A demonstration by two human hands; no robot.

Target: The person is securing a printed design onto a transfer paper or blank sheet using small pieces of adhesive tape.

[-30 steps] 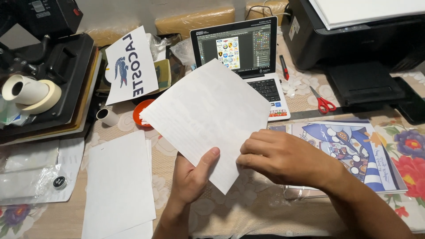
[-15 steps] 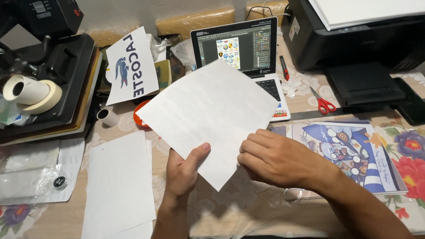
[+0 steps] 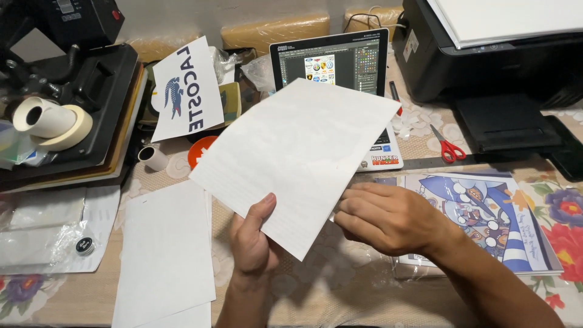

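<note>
Cluttered table (image 3: 364, 297) under a floral cloth (image 3: 565, 212) (lace-patterned in the middle), plain pale wall (image 3: 243, 12) behind.

Laptop screen (image 3: 331, 64) at back centre, upright, dark grey editing window w/ small grid of multicolour logo thumbnails; lower part hidden behind white sheet. Stickers (image 3: 379, 157) on laptop palm rest, right corner: small, red/yellow/blue. White printed sign (image 3: 187, 90) left of laptop, tilted, propped up, dark letters + blue-green animal figure. Two tan plastic-wrapped packages (image 3: 276, 31) along back wall behind laptop. Clear plastic bag (image 3: 36, 237) flat at left edge
</note>
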